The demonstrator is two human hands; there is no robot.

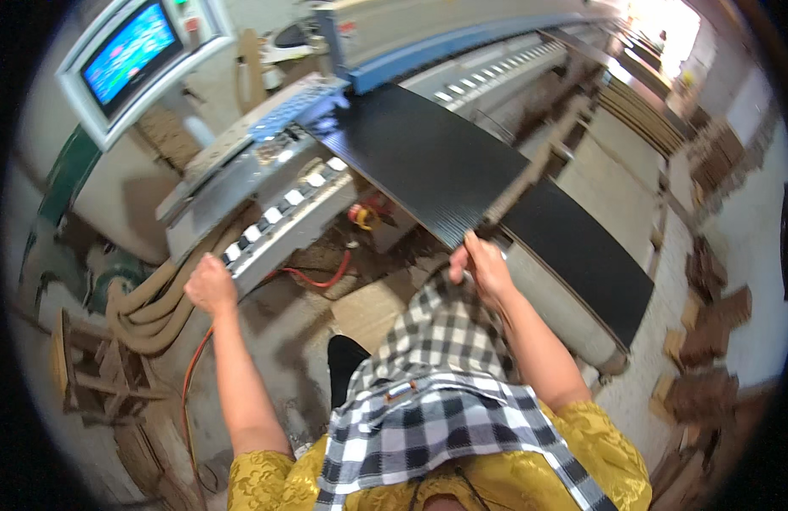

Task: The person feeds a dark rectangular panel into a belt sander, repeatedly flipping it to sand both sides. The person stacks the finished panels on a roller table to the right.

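Observation:
My left hand (211, 285) is closed on the near end of a metal rail (279, 234) fitted with a row of white rollers. My right hand (483, 268) is at the near corner of a black board (411, 162), fingers curled at its edge. That board lies on a machine (402, 38) with a long blue-edged beam along its back. A second black board (573, 251) rests to the right of my right hand on a grey base.
A screen (130, 60) hangs at upper left. Beige hoses (147, 324), a wooden stand (100, 366) and an orange cable lie at left below. Stacked brown boards (704, 349) line the right wall. More panels (632, 106) lie along the machine toward a bright opening.

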